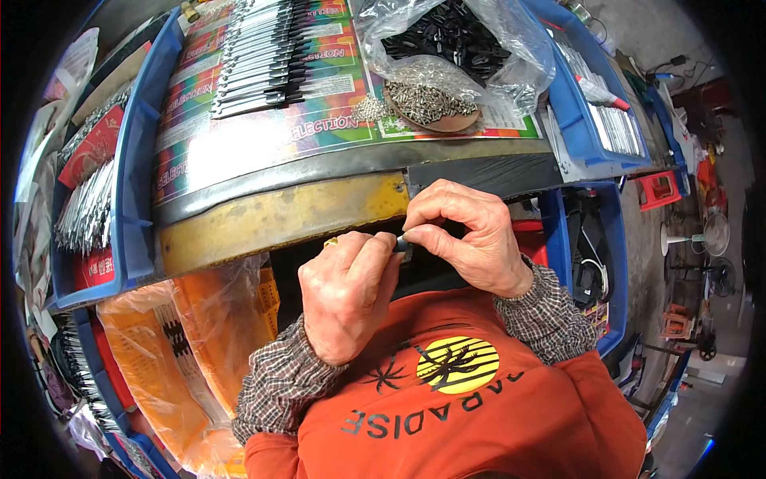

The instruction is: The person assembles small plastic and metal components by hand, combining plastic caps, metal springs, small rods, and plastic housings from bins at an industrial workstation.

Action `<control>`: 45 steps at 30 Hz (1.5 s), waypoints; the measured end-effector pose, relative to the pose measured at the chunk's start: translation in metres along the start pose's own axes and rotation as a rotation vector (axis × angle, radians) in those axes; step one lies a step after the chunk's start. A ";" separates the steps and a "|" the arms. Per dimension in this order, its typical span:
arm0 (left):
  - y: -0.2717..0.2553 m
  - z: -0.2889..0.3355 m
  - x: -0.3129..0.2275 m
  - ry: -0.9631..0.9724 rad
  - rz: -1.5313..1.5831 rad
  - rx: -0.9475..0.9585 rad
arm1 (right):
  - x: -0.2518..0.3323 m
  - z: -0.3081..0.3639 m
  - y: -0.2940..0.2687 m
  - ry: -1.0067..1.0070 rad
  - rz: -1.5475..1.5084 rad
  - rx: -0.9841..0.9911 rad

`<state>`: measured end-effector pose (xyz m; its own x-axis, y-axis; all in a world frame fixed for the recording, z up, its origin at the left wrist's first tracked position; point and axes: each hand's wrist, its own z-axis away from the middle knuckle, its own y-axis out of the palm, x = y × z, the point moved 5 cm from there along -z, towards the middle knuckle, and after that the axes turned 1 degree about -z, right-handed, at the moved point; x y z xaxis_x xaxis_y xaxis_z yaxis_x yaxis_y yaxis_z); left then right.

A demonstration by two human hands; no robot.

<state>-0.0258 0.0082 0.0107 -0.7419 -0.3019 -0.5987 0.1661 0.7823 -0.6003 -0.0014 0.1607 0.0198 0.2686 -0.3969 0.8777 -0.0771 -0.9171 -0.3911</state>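
Note:
Just in front of my chest, at the table's near edge, my hands meet fingertip to fingertip. My left hand (345,289) is closed, pinching a small bluish-grey piece (400,244) whose kind is mostly hidden by the fingers. The right hand (472,239) is closed too, its thumb and forefinger pressed together at the other end of that piece. Beyond the hands, a heap of tiny metal pins (431,102) lies on a round brown dish. Behind it, a clear plastic bag (523,72) holds many small black parts (447,44).
Silver strips with black ends (259,64) lie in a row on the colourful printed sheet (319,132). Blue bins (142,168) with metal strips stand at the left, and another blue bin (578,120) at the right. An orange plastic-lined crate (215,327) sits below the table edge.

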 end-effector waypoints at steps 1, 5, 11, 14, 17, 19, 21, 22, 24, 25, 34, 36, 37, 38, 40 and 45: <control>0.000 0.000 0.000 0.009 0.000 -0.007 | 0.000 0.000 0.000 0.000 -0.001 -0.005; 0.000 -0.001 0.001 0.013 -0.008 -0.010 | -0.001 -0.001 0.002 0.002 0.005 -0.011; 0.000 -0.001 0.001 0.026 -0.048 -0.017 | 0.007 0.003 0.004 -0.230 0.228 -0.087; 0.001 -0.001 0.002 0.033 -0.065 -0.004 | 0.014 0.006 0.008 -0.409 0.402 -0.120; 0.003 0.000 0.003 0.042 -0.058 0.004 | 0.013 0.009 0.010 -0.416 0.436 -0.104; 0.004 0.001 0.003 0.046 -0.068 0.001 | 0.012 0.008 0.010 -0.376 0.398 -0.136; 0.004 0.001 0.003 0.048 -0.075 0.001 | 0.012 0.008 0.010 -0.377 0.404 -0.142; 0.004 0.001 0.003 0.052 -0.080 0.003 | 0.011 0.009 0.010 -0.377 0.410 -0.147; 0.005 0.001 0.003 0.055 -0.085 0.007 | 0.011 0.011 0.010 -0.377 0.451 -0.132; 0.005 0.001 0.003 0.065 -0.084 -0.004 | 0.010 0.012 0.010 -0.378 0.491 -0.117; 0.001 -0.003 0.000 0.081 -0.094 -0.024 | 0.017 0.016 0.006 -0.583 0.666 -0.066; -0.001 -0.006 -0.001 0.120 -0.104 -0.067 | 0.016 0.006 -0.010 -0.521 0.558 -0.077; -0.002 -0.007 0.000 0.111 -0.124 -0.045 | 0.015 0.001 -0.019 -0.490 0.588 -0.144; -0.001 -0.008 0.001 0.102 -0.144 -0.022 | 0.014 -0.004 -0.027 -0.459 0.618 -0.211; 0.000 -0.010 0.003 0.104 -0.142 -0.022 | 0.005 -0.020 -0.041 -0.349 0.653 -0.240; -0.004 -0.010 0.008 0.078 -0.141 -0.050 | -0.013 -0.036 -0.051 -0.333 0.792 -0.309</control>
<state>-0.0389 0.0079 0.0141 -0.8039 -0.3693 -0.4662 0.0253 0.7619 -0.6472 -0.0357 0.2118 0.0380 0.2872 -0.9274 0.2395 -0.5982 -0.3690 -0.7113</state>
